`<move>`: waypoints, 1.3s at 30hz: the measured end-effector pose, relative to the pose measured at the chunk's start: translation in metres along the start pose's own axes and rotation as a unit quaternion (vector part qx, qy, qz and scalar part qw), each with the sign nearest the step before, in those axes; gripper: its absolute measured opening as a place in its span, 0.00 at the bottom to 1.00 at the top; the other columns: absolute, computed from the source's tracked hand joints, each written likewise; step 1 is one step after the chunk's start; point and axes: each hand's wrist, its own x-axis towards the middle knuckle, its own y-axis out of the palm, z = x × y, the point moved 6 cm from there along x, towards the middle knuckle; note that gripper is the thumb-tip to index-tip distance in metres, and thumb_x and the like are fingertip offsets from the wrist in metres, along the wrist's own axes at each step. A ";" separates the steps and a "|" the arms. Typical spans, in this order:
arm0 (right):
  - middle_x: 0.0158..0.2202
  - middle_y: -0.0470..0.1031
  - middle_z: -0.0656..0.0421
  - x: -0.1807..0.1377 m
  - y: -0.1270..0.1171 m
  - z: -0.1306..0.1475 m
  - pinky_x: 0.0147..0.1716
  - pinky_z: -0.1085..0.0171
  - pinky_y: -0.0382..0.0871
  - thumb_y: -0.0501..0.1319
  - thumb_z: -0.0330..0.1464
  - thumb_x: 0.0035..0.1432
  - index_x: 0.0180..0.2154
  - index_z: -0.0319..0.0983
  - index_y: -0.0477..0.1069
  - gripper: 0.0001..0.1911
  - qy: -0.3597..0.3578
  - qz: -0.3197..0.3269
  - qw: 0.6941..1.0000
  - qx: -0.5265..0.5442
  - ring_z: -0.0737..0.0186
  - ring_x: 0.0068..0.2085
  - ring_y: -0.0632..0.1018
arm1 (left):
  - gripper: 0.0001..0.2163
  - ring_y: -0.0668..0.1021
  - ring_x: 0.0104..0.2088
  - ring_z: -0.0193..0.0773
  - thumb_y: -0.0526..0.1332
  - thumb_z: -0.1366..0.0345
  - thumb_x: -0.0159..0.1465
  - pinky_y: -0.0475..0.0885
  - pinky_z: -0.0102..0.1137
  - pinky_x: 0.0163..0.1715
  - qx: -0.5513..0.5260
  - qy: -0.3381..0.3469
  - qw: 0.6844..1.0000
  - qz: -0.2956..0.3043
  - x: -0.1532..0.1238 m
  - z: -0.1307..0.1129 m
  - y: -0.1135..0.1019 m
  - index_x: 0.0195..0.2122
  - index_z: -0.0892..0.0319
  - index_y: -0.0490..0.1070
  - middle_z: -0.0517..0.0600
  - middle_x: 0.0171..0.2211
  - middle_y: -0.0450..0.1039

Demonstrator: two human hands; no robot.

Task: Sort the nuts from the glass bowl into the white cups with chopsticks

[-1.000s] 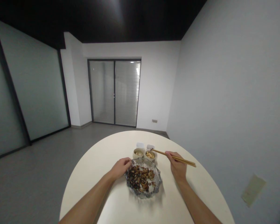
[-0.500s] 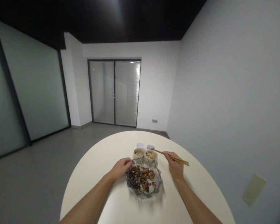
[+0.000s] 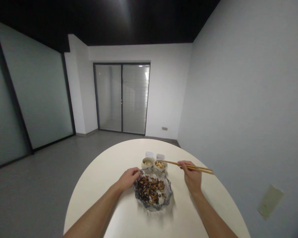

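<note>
My left hand rests on the left rim of a scalloped clear glass bowl, its fingers closed on the edge. Dark and light brown seeds or nut pieces lie in the bowl. My right hand grips a pair of wooden chopsticks right of the containers, tips pointing left near a round cup of pale nuts. Nothing shows between the tips. Left of that cup stands another round cup with a few pale pieces inside.
Two small white containers, a left one and a right one, stand behind the cups. Everything sits on a round cream table. A pale wall rises on the right, and a glass door lies beyond.
My right hand has moved right with the chopsticks, drawing the tips back from the right white container. A small dark piece at the tips earlier no longer shows there. My left hand stays put.
</note>
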 end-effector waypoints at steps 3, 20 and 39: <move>0.25 0.80 0.55 -0.001 -0.001 0.010 0.26 0.62 0.73 0.64 0.48 0.57 0.27 0.40 0.78 0.18 0.003 0.037 0.999 -0.020 0.58 0.25 0.77 | 0.16 0.76 0.36 0.42 0.54 0.55 0.64 0.67 0.31 0.38 0.005 -0.003 1.000 -0.002 0.000 0.000 0.000 0.35 0.60 0.76 0.51 0.33 0.79; 0.24 0.80 0.59 -0.019 0.029 0.025 0.29 0.64 0.72 0.66 0.41 0.55 0.27 0.42 0.78 0.11 0.000 0.270 0.962 -0.030 0.57 0.28 0.79 | 0.16 0.76 0.36 0.42 0.53 0.56 0.64 0.67 0.31 0.38 0.008 0.001 1.000 -0.004 -0.001 -0.002 -0.001 0.35 0.61 0.76 0.50 0.33 0.78; 0.26 0.79 0.58 -0.015 0.026 0.015 0.29 0.65 0.67 0.68 0.40 0.55 0.28 0.39 0.77 0.12 0.041 0.323 0.945 -0.015 0.60 0.29 0.76 | 0.16 0.77 0.36 0.42 0.53 0.56 0.64 0.67 0.31 0.39 0.011 0.004 1.000 0.001 -0.001 -0.003 -0.001 0.35 0.61 0.76 0.51 0.34 0.78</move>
